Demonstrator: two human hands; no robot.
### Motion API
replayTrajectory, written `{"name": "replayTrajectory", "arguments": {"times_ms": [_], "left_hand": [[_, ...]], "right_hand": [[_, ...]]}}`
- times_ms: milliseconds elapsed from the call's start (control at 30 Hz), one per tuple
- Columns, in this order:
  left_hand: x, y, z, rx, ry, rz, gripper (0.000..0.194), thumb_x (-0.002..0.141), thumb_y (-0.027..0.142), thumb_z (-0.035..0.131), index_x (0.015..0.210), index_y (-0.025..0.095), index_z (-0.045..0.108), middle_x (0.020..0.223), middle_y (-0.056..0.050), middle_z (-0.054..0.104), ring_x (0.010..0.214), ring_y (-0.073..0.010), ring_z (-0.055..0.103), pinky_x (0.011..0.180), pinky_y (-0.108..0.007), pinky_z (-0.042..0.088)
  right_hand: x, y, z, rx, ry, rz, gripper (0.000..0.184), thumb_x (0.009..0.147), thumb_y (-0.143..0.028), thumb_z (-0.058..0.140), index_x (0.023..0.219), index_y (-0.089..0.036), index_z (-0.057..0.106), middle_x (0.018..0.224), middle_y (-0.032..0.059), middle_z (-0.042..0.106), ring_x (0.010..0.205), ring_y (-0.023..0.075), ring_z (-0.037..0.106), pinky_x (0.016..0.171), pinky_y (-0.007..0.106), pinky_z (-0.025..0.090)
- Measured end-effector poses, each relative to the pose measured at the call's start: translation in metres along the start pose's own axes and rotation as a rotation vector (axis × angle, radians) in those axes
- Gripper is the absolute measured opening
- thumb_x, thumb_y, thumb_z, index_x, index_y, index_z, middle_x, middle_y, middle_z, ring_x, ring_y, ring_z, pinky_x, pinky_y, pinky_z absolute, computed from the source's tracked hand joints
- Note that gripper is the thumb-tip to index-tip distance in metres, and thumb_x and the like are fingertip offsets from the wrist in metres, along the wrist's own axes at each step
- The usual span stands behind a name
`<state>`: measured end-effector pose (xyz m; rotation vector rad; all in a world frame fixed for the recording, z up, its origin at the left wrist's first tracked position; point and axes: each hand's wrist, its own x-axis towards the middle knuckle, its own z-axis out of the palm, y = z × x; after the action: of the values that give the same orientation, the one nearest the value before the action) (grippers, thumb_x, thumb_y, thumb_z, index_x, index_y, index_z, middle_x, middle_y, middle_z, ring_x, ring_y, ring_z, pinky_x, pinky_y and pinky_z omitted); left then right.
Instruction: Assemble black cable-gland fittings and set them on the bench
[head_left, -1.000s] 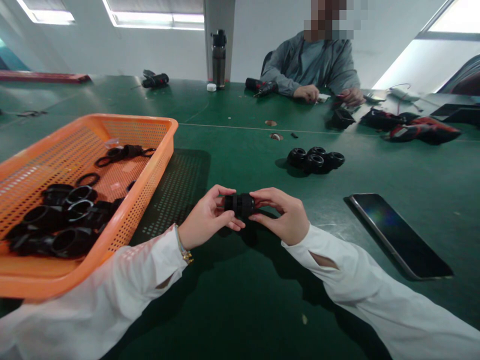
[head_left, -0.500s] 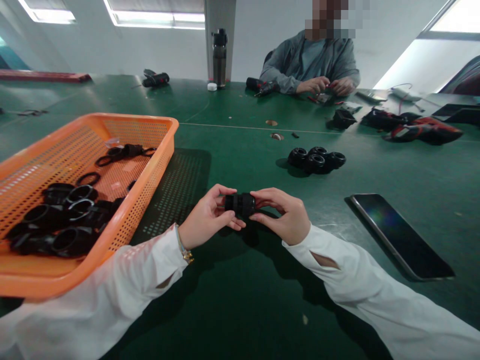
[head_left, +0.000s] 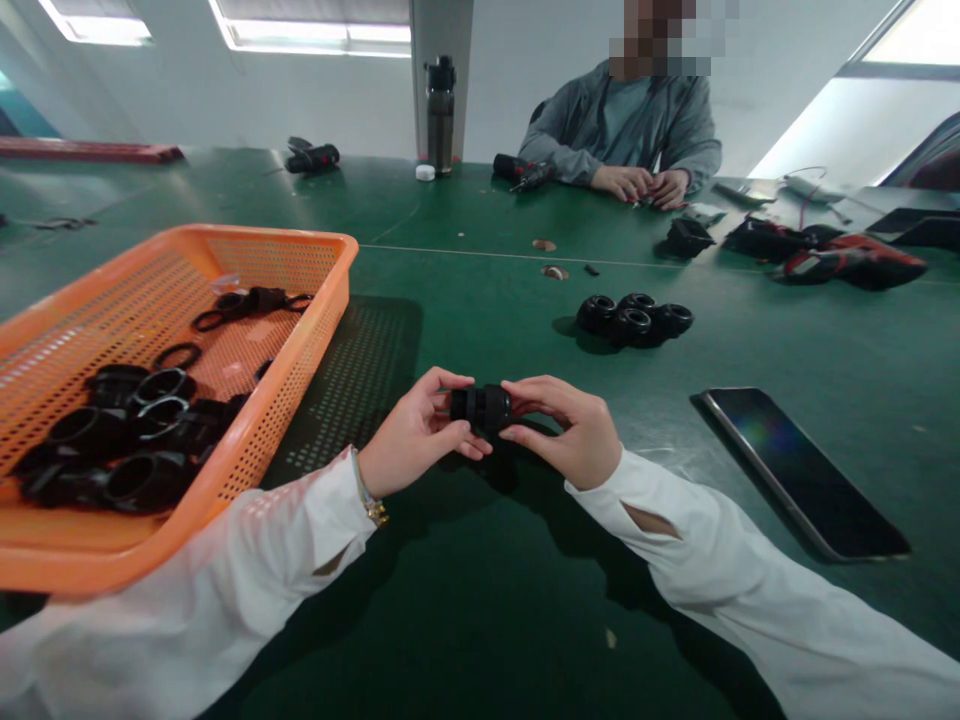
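Between my two hands, just above the green table, lies a black cable gland, held sideways. My left hand closes on its narrower left end with thumb and fingers. On the wider, rounded right end, my right hand pinches with thumb and fingertips. Beyond my right hand sits a cluster of black ring-shaped nuts. To the left stands an orange perforated basket with several black threaded parts and black rings in it.
A phone lies right of my right hand. Across the table a co-worker's hands handle something small. Cordless drills, a water bottle, a white cap and a red-and-black tool lie farther back.
My hands and the black cable gland stay nearly in place. Across the table, the co-worker's hands have drawn closer together and lower.
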<state>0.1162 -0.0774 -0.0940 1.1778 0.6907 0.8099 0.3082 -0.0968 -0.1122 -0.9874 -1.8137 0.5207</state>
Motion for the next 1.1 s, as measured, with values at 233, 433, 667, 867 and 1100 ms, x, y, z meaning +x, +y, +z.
{"name": "replayTrajectory", "arguments": {"times_ms": [233, 433, 667, 867, 1100], "left_hand": [[-0.0004, 0.0001, -0.0001, -0.009, 0.017, -0.008, 0.033, 0.070, 0.007, 0.059, 0.096, 0.017, 0.041, 0.078, 0.002, 0.062, 0.060, -0.0133, 0.069, 0.057, -0.023, 0.056], [-0.0007, 0.0002, -0.0006, -0.015, 0.002, -0.009, 0.034, 0.071, 0.008, 0.061, 0.097, 0.017, 0.041, 0.080, 0.002, 0.063, 0.061, -0.0129, 0.069, 0.057, -0.022, 0.056], [-0.0012, 0.0009, 0.0003, -0.017, -0.010, -0.005, 0.034, 0.071, 0.009, 0.062, 0.097, 0.017, 0.041, 0.081, 0.001, 0.063, 0.062, -0.0132, 0.070, 0.058, -0.023, 0.056], [-0.0011, 0.0011, 0.0006, -0.011, -0.012, -0.009, 0.034, 0.071, 0.009, 0.061, 0.097, 0.017, 0.041, 0.081, 0.002, 0.063, 0.062, -0.0134, 0.070, 0.058, -0.023, 0.056], [-0.0010, 0.0012, 0.0002, -0.020, -0.007, -0.017, 0.035, 0.070, 0.009, 0.063, 0.096, 0.017, 0.041, 0.080, 0.002, 0.062, 0.062, -0.0132, 0.070, 0.057, -0.022, 0.056]], "right_hand": [[0.0012, -0.0016, -0.0015, -0.075, -0.033, -0.014, 0.037, 0.070, -0.016, 0.068, 0.107, -0.020, 0.066, 0.097, 0.0074, 0.066, 0.072, 0.0150, 0.067, 0.070, 0.030, 0.059], [0.0014, -0.0034, -0.0001, -0.110, 0.010, -0.013, 0.032, 0.071, -0.012, 0.065, 0.102, -0.020, 0.068, 0.097, 0.0063, 0.066, 0.071, 0.0141, 0.066, 0.069, 0.028, 0.059], [0.0000, -0.0036, 0.0027, 0.010, 0.044, 0.065, 0.029, 0.067, -0.011, 0.067, 0.095, -0.019, 0.064, 0.087, 0.0044, 0.067, 0.074, 0.0164, 0.067, 0.071, 0.030, 0.059], [0.0005, -0.0041, 0.0014, 0.015, 0.027, 0.080, 0.026, 0.067, -0.014, 0.069, 0.093, -0.019, 0.065, 0.086, 0.0040, 0.068, 0.073, 0.0160, 0.067, 0.070, 0.031, 0.060], [0.0002, -0.0036, 0.0016, 0.029, 0.023, 0.075, 0.027, 0.068, -0.015, 0.069, 0.094, -0.018, 0.065, 0.086, 0.0048, 0.069, 0.073, 0.0164, 0.068, 0.070, 0.031, 0.060]]}}
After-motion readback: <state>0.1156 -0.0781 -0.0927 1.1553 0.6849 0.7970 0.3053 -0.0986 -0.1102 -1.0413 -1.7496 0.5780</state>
